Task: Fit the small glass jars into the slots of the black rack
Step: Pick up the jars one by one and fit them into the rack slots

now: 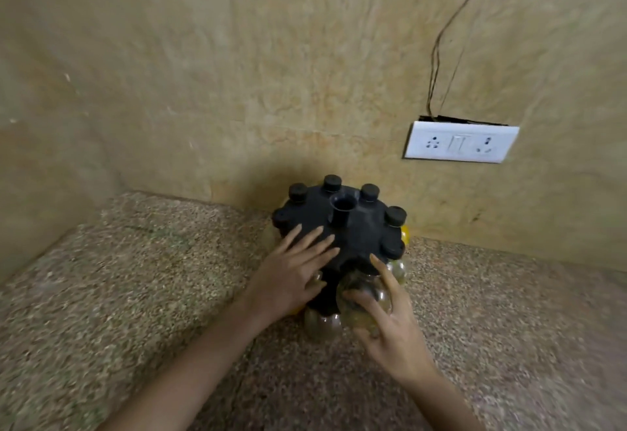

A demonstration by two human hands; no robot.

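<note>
While your left hand (294, 271) lay flat with fingers spread on the top of the black rack (353, 227), your right hand (383, 315) wrapped its fingers around a small glass jar (363, 298) at the rack's near edge, its neck up against the rim. From the head camera, black-capped jars (395, 216) already ringed the rack's far side, and it stood on the speckled counter (135, 294) near the tan wall, left of a white socket plate (461, 142).
</note>
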